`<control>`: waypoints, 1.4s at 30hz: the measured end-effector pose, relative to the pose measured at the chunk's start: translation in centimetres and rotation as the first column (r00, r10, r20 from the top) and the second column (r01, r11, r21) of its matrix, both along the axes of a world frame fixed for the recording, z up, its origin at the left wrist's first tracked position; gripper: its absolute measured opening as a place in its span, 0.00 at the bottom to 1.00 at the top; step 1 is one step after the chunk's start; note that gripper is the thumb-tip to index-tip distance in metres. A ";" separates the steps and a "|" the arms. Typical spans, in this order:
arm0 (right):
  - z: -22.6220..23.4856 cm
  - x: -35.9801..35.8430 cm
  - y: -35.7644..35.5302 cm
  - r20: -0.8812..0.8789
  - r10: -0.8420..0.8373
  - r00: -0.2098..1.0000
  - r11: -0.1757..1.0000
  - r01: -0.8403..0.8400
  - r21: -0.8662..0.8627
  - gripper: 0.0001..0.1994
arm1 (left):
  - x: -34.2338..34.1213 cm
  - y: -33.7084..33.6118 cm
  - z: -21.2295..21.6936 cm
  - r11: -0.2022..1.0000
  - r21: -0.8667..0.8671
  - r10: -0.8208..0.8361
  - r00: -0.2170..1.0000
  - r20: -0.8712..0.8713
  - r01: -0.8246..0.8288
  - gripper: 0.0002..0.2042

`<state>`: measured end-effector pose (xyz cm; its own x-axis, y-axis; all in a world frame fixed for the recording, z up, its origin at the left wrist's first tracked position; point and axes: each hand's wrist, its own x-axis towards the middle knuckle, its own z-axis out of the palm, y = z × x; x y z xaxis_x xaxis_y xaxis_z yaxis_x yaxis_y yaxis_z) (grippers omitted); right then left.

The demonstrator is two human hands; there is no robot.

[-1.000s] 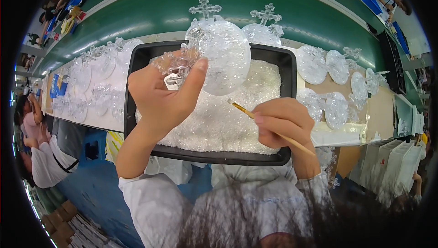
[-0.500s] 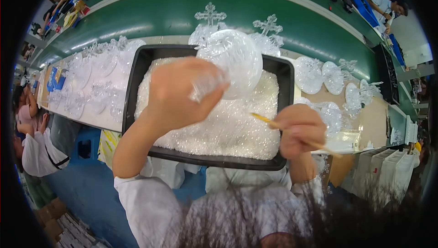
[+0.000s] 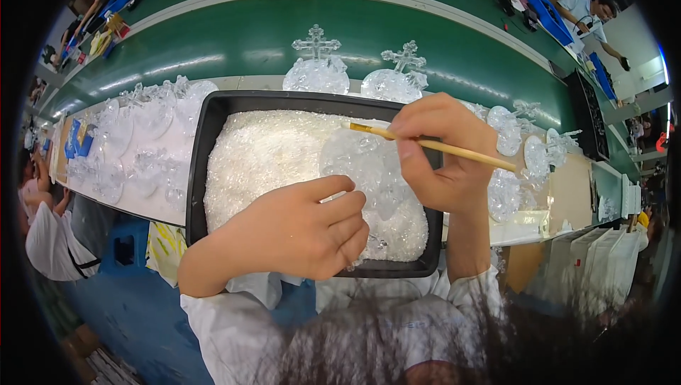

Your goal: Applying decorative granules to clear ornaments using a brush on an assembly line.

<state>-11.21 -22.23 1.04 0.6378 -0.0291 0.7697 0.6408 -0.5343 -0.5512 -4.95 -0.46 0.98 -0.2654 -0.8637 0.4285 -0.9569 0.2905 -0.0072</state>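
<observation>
My left hand (image 3: 312, 225) is closed around the lower part of a clear ornament with a round base (image 3: 358, 157). Its fingers hide much of that part. The ornament lies low over the white sparkling granules (image 3: 259, 144) that fill a black tray (image 3: 196, 172); whether it touches them I cannot tell. In my right hand (image 3: 450, 151) is a thin paintbrush (image 3: 468, 154), pinched between thumb and fingers. Its yellowish tip points left, above the far edge of the ornament's base.
Two clear cross ornaments (image 3: 317, 66) stand behind the tray. Several more ornaments (image 3: 145, 119) crowd the left of the table, and others (image 3: 505, 130) stand at the right. Beyond runs a green conveyor belt (image 3: 241, 48). A person (image 3: 585, 16) is at the far right.
The ornament has come down from above the tray and been turned over, its base now over the granules. My right hand has risen, bringing the brush to the ornament's far side.
</observation>
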 end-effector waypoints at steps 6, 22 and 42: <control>-0.5 0.1 0.2 -0.085 -0.032 0.996 0.994 0.023 -0.106 0.09 | 0.0 0.2 0.1 0.997 0.082 0.010 1.000 0.024 -0.012 0.13; -0.5 -1.9 -2.2 -0.110 -0.195 0.975 0.977 0.183 -0.110 0.05 | 0.1 0.1 -0.2 0.993 0.114 -0.013 1.000 -0.005 0.014 0.12; -1.4 -2.9 -3.1 -0.051 -0.175 0.983 0.983 0.172 -0.063 0.06 | 0.3 -0.1 0.1 0.995 0.102 -0.005 1.000 -0.029 0.008 0.12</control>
